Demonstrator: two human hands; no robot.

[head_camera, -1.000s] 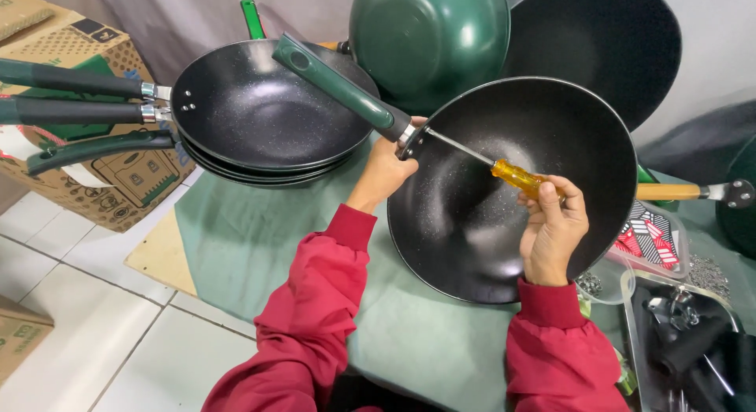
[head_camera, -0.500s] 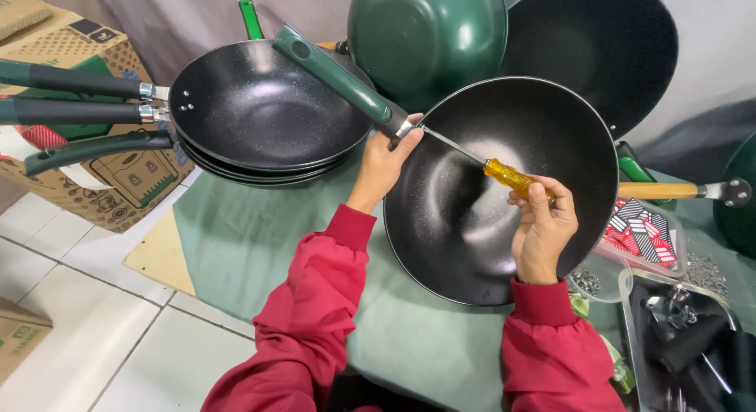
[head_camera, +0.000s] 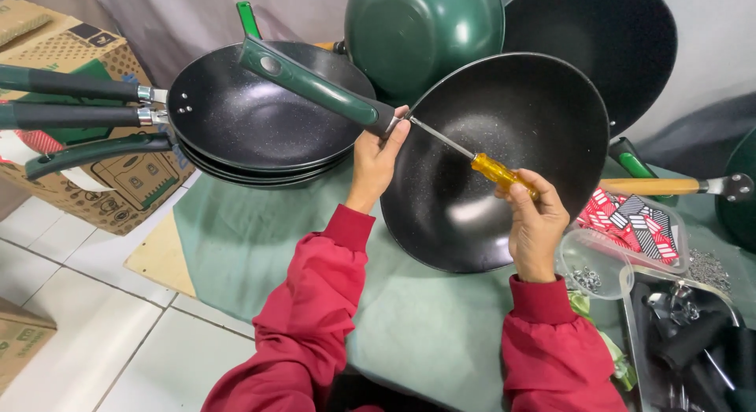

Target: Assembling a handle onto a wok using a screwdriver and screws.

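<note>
Head view: black wok (head_camera: 504,168) stands tilted on the green cloth (head_camera: 260,239), its green handle (head_camera: 315,85) running up-left. Screwdriver (head_camera: 480,164) lies across the bowl, tip up-left at the handle joint (screw itself hidden). Right hand (head_camera: 535,223) wraps the yellow grip; left hand (head_camera: 376,156) clamps the joint. Risk: tip slipping, scratching the coating or jabbing the left fingers.
</note>
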